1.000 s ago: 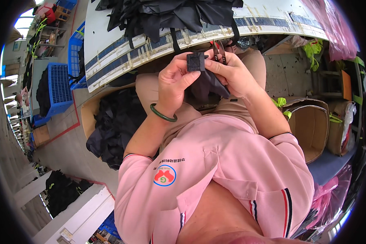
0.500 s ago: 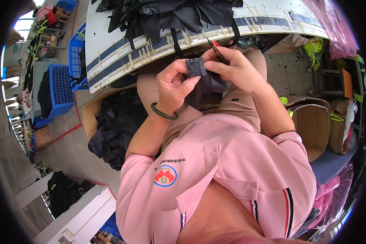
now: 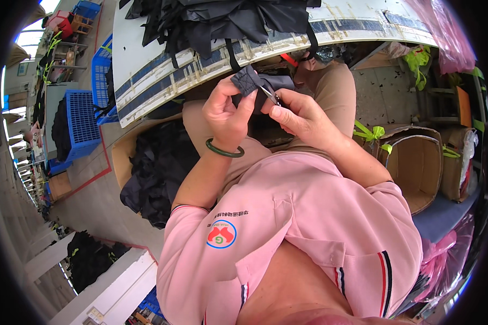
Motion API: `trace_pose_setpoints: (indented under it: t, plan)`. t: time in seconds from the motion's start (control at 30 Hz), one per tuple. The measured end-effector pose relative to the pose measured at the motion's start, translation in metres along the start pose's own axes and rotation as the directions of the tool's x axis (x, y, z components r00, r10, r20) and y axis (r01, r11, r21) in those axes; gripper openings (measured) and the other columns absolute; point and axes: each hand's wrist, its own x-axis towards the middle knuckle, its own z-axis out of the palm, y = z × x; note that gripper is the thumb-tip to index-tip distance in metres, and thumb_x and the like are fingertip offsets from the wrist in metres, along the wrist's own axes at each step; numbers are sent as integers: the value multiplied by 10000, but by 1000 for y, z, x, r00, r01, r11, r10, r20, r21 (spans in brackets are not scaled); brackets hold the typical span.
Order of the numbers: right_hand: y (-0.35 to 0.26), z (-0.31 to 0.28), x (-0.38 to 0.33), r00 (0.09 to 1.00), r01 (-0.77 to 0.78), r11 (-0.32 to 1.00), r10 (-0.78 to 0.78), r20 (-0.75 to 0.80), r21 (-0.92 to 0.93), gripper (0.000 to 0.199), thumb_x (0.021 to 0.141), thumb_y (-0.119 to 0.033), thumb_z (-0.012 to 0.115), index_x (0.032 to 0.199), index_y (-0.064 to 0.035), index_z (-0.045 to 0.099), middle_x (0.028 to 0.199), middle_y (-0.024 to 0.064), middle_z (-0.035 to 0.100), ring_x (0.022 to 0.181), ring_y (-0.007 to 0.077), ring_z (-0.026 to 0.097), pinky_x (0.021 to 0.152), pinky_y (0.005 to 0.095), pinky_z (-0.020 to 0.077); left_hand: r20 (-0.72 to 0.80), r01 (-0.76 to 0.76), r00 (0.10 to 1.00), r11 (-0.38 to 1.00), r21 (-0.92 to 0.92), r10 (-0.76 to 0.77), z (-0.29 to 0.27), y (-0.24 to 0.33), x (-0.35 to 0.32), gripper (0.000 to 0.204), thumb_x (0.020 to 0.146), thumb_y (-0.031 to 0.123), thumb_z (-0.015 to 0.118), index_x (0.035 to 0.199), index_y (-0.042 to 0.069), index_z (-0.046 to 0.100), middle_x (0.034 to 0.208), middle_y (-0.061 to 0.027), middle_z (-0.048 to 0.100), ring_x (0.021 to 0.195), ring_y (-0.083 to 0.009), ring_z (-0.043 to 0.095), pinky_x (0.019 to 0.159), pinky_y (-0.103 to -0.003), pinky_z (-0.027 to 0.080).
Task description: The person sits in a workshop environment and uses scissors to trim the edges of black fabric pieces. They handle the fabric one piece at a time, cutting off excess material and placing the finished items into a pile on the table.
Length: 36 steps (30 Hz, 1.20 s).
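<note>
Between the thumb and fingers of my left hand [image 3: 225, 112] is a piece of black fabric [image 3: 245, 79] with a stitched square at its end. More of its dark cloth hangs behind and to the right, partly hidden by my hands. My right hand [image 3: 305, 116] is closed round a small pair of scissors [image 3: 269, 95]. Their metal tips point up and left, at the edge of the stitched square. Whether the blades touch the cloth I cannot tell. Both hands are above my lap, just short of the table edge.
A pile of black fabric pieces [image 3: 217, 24] overhangs the front of the worn white table [image 3: 352, 30]. At my left, a cardboard box [image 3: 126, 142] holds black cloth [image 3: 160, 162]. Blue crates [image 3: 84, 122] stand farther left. An open carton [image 3: 416, 168] is at my right.
The scissors have swung from pointing away to pointing at the fabric's stitched end. My right hand has moved nearer to me, and the fabric has shifted slightly left and tilted.
</note>
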Motion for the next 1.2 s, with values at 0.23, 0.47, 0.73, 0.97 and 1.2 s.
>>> trace_pose_setpoints:
  t: [0.23, 0.47, 0.73, 0.97, 1.2]
  plan:
    - [1, 1, 2, 1000, -9, 1000, 9, 10, 6, 322, 913, -338, 614, 839, -26, 587, 612, -40, 483, 550, 34, 410, 472, 215, 339, -34, -13, 999, 999, 42, 14, 4, 2, 0, 140, 793, -98, 618, 913, -34, 586, 1071, -155, 629, 1004, -190, 592, 917, -310, 435]
    - [1, 4, -1, 999, -48, 994, 49, -8, 96, 313, 897, -328, 637, 814, -31, 587, 592, -39, 501, 498, 41, 423, 441, 224, 346, -42, -37, 998, 998, 46, 39, 5, -1, -1, 146, 789, -94, 622, 915, -29, 588, 1074, -161, 629, 996, -196, 597, 908, -312, 442]
    - [13, 5, 6, 953, 204, 931, -260, -158, -304, 335, 856, -294, 689, 776, -3, 543, 566, 51, 483, 507, 100, 388, 456, 275, 367, 14, -60, 998, 983, 172, 58, 4, -2, -4, 165, 748, -74, 664, 889, -17, 601, 1024, -152, 644, 926, -195, 608, 853, -311, 458]
    - [7, 5, 4, 949, 210, 925, -271, -160, -318, 342, 855, -284, 688, 764, 7, 534, 567, 89, 470, 513, 138, 377, 466, 296, 378, 25, -66, 998, 981, 183, 62, 5, -1, -4, 167, 746, -65, 670, 889, -10, 603, 1015, -152, 651, 927, -206, 617, 841, -311, 467]
    - [9, 3, 2, 954, 182, 928, -246, -168, -325, 385, 865, -301, 673, 717, 18, 517, 547, 106, 417, 506, 155, 325, 454, 315, 353, 74, -126, 991, 971, 202, 113, 2, -4, -3, 152, 783, -78, 650, 916, -35, 590, 1052, -178, 644, 931, -174, 612, 846, -287, 469]
